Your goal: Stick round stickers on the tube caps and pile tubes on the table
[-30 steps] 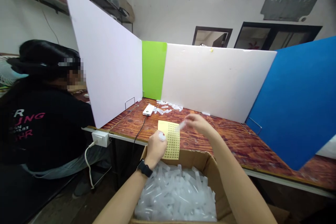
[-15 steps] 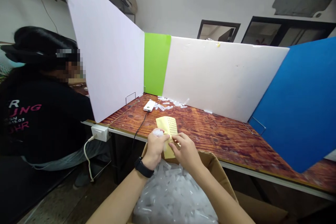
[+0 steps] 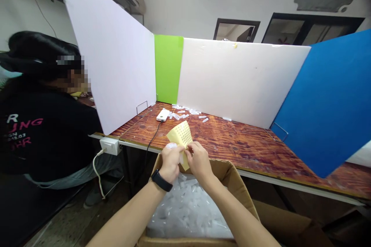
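My left hand (image 3: 170, 161), with a black band on its wrist, is closed on a yellow sticker sheet (image 3: 182, 132) marked with rows of small round dots. Some translucent plastic pieces (image 3: 171, 146) are bunched in the same hand. At the sheet's right edge, the fingertips of my right hand (image 3: 199, 162) are pinched together against it; whether a single sticker is between them is too small to see. Both hands are above a cardboard box (image 3: 236, 185) holding many small translucent plastic tubes (image 3: 188, 210).
Loose plastic tubes (image 3: 185, 111) lie on the wooden table (image 3: 228, 139) near a white device (image 3: 163, 114) with a black cable. White, green and blue panels (image 3: 321, 104) wall the table. A person (image 3: 43, 123) sits at the left, beyond a power socket (image 3: 109, 146).
A tube that was tilted up near the back panel now lies flat on the table, a little nearer. The sheet leans further left, and my right fingers have closed in on its edge.
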Tool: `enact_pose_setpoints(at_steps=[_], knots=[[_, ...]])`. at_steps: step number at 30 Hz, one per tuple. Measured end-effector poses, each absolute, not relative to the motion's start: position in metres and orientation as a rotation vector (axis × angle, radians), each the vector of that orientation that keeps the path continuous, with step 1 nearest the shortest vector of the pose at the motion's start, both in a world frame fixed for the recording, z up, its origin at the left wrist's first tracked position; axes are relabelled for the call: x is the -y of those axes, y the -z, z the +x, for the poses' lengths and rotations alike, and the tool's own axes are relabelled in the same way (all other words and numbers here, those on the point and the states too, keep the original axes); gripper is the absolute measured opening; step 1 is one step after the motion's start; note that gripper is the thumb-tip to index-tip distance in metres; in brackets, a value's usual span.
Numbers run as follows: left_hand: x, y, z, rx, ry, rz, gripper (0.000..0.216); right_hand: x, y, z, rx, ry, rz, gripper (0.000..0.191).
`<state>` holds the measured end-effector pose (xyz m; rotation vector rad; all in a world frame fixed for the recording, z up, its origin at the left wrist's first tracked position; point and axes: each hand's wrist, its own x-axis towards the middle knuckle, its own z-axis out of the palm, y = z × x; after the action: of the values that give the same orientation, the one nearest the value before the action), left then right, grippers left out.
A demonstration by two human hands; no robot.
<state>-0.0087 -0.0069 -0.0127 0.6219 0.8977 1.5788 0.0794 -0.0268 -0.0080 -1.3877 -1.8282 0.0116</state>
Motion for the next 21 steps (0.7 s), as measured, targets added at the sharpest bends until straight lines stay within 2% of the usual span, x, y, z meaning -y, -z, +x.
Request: enact_pose_setpoints(at_steps=[14, 21], knots=[[0.005, 0.012, -0.002, -0.879, -1.561, 0.569, 0.025, 0.015, 0.016, 0.088, 1.677, -0.184, -1.374, 0.015], [0.000, 0.017, -0.002, -0.917, -1.572, 0.541, 0.024, 0.013, 0.019, 0.092, 1.747, -0.217, -1.226, 0.012]])
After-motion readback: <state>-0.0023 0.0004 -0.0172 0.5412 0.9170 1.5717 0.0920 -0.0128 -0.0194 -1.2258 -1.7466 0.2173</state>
